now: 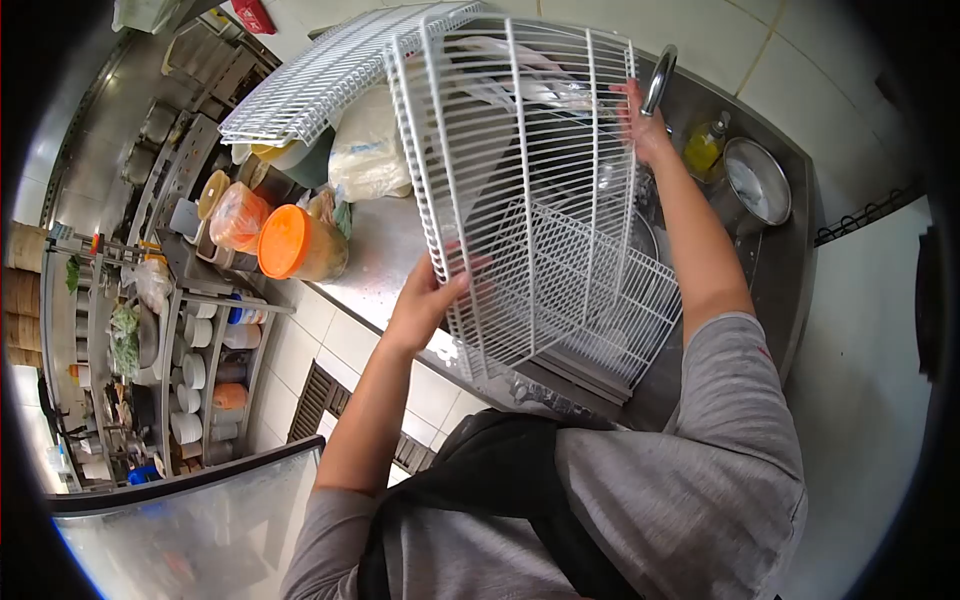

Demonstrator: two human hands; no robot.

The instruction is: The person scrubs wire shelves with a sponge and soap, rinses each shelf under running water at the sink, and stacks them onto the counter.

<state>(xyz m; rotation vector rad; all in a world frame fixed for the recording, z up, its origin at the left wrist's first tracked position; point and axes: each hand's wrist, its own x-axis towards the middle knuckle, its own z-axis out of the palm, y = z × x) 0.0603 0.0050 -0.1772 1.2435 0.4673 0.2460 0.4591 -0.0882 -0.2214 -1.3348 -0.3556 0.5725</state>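
Note:
A white wire shelf rack [515, 110] is held up and tilted over the sink by both of my hands. My left hand [430, 303] is closed around its left edge, with some fingers behind the wires. On the opposite edge, close to the curved metal faucet [660, 80], my right hand [645, 130] grips the rack, its fingers partly hidden by the wires. Below, a second white wire rack [650, 310] lies slanted in the metal sink and shows partly through the raised one.
Several white wire racks [330, 75] are stacked at the upper left, beside plastic bags [368, 150] and an orange-lidded container [285, 243]. A yellow soap bottle [703, 150] and a metal bowl [757, 182] stand right of the faucet. Shelves with dishes [195, 370] are at left.

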